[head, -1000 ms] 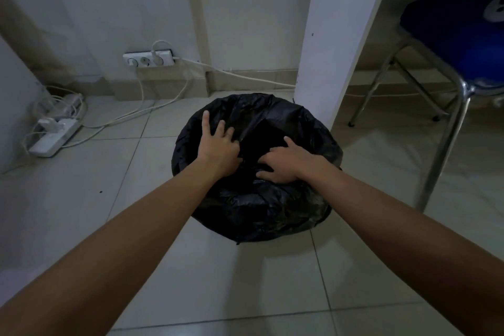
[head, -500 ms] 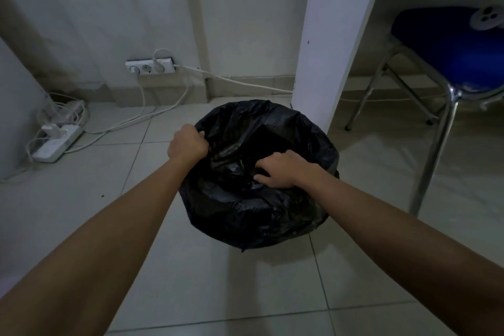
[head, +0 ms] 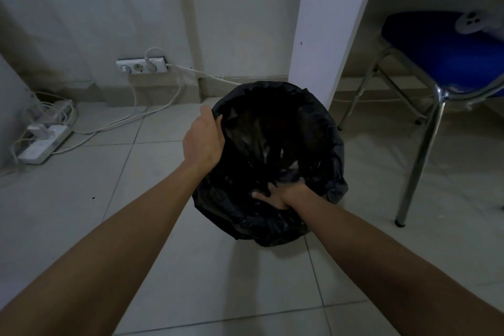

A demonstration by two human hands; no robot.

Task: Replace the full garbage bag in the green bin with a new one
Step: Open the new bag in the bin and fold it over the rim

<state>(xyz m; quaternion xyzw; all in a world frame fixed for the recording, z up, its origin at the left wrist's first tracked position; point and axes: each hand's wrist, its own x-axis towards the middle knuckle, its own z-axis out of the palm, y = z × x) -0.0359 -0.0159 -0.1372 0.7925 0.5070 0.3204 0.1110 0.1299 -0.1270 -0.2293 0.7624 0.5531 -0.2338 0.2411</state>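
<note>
The right hand [head: 281, 195] closes its grip on the near edge of the crinkled black plastic garbage bag [head: 321, 144], which drapes over the bin on the tiled floor. At the bag's left edge, the left hand [head: 203, 139] pinches the film too. Beyond stands a white post [head: 327, 22]; best stretch both edges evenly outward, so the thin film seats without tearing.

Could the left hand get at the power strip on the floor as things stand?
Probably yes. The power strip lies on open floor to the left, nothing but its cables around it. But the left hand is gripping the bag rim, so it must let go first.
</note>
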